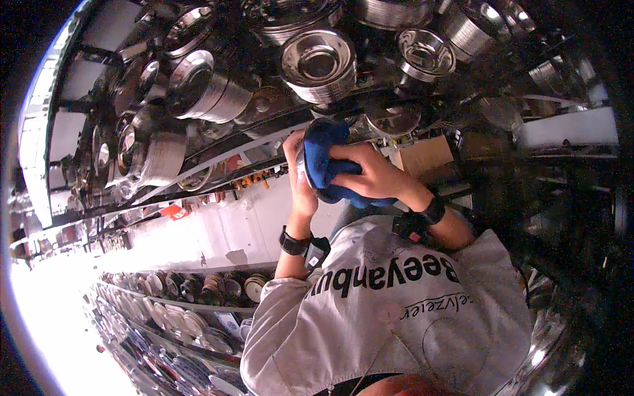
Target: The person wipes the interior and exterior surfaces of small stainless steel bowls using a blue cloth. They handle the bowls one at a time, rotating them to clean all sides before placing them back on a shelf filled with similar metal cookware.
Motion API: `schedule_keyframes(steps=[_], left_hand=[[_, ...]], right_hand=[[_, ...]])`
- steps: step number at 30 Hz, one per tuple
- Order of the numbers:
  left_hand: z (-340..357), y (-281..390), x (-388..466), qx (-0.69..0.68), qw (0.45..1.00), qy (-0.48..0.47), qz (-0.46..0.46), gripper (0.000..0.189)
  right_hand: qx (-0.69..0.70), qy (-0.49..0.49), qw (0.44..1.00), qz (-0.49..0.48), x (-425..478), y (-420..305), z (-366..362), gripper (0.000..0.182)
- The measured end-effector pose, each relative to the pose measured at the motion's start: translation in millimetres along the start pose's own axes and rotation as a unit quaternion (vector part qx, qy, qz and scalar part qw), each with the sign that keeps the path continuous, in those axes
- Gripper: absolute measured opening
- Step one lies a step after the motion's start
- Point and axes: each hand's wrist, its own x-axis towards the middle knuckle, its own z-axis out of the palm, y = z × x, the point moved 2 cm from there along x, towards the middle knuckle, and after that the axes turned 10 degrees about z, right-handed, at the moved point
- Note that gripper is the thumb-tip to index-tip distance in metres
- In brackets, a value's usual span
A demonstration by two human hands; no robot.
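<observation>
My left hand (301, 190) grips a round metal dish or bowl (300, 162) by its outer side, tilted nearly on edge. A blue cloth (317, 156) covers much of its inner side. My right hand (371, 171) holds this cloth bunched between the fingers and presses it against the dish. Folds of the cloth hang below the right hand. Both hands are in front of my chest, close to the edge of a shelf (233, 138). The dish's exact shape is partly hidden by the cloth and fingers.
Stacked steel bowls (319, 74) and more metal stacks (213, 99) stand on the shelf ahead. A cardboard box (425, 157) sits lower, beyond my right hand. Shelves with white plates (183, 319) and small bowls (213, 287) are behind to the left. The right side is dark.
</observation>
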Motion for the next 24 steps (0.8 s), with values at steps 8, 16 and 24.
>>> schedule_keyframes(steps=[8, 16, 24], left_hand=[[-26, -36, 23, -0.007, 0.999, -0.040, 0.036, 0.086], [-42, -22, 44, -0.033, 0.994, -0.093, 0.037, 0.083], [-50, -16, 48, -0.027, 0.991, -0.134, 0.005, 0.081]], right_hand=[[-0.168, 0.051, 0.984, 0.011, 15, 8, 20, 0.032], [-0.156, 0.097, 0.983, 0.031, 30, 9, 39, 0.032], [-0.268, 0.263, 0.923, 0.086, 33, 4, 52, 0.040]])
